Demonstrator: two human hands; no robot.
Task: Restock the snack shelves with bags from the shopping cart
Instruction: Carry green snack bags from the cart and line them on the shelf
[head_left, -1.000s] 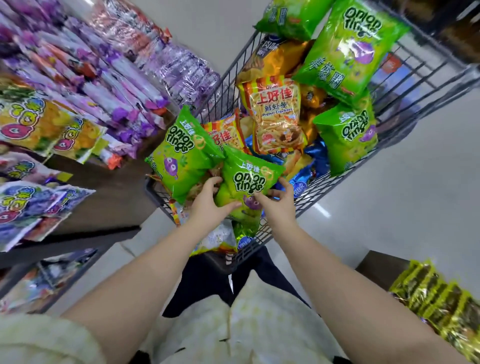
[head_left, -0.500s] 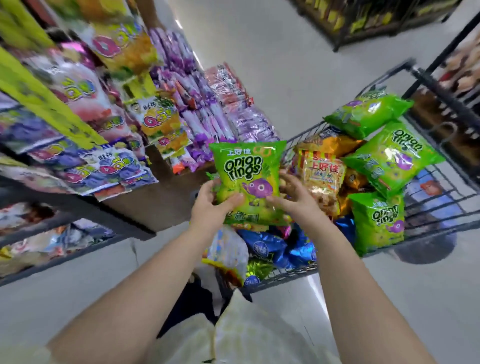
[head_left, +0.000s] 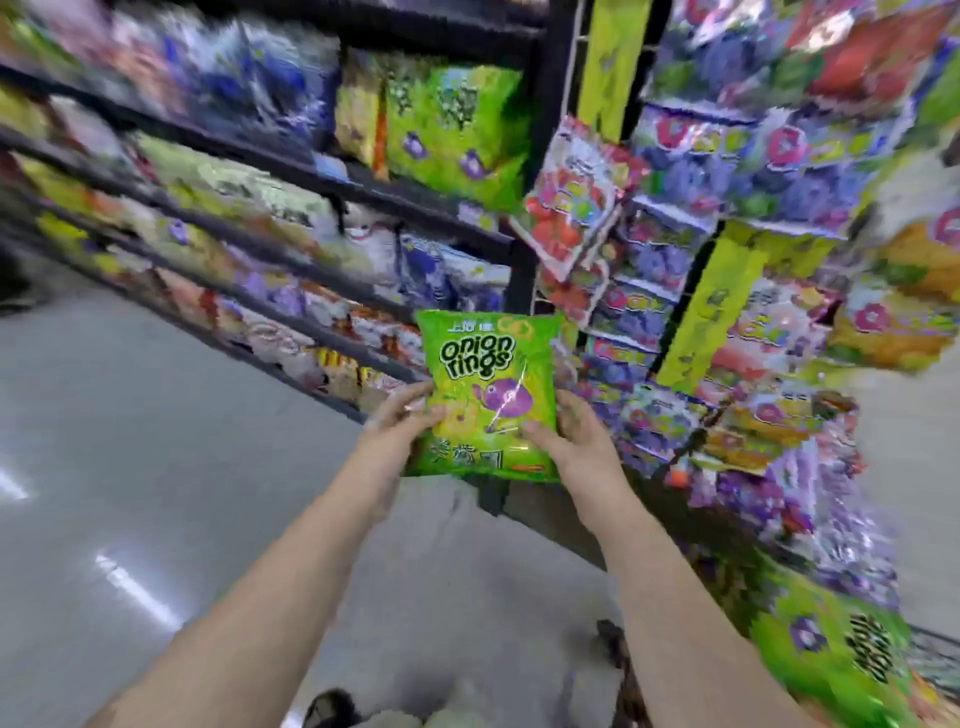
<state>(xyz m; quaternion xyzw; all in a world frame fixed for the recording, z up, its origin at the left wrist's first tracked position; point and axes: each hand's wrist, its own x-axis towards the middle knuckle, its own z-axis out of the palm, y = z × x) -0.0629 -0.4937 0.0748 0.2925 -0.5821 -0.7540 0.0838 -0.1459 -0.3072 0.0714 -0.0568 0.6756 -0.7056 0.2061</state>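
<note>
A green onion rings bag (head_left: 488, 384) is upright in front of me, held at its lower half by both hands. My left hand (head_left: 402, 431) grips its left edge and my right hand (head_left: 569, 441) grips its right edge. Behind it run black snack shelves (head_left: 291, 171), blurred by motion. On an upper shelf stand matching green bags (head_left: 457, 124). A green bag in the cart (head_left: 836, 644) shows at the bottom right; the cart itself is mostly out of view.
Hanging strips of colourful candy packets (head_left: 675, 249) fill the rack end to the right of the held bag. A black upright post (head_left: 540, 156) divides shelves from rack. Grey aisle floor (head_left: 130, 441) spreads to the left.
Both hands lifted the onion rings bag out of the cart and carried it left toward the shelves. My view swung from the cart to the shelving.
</note>
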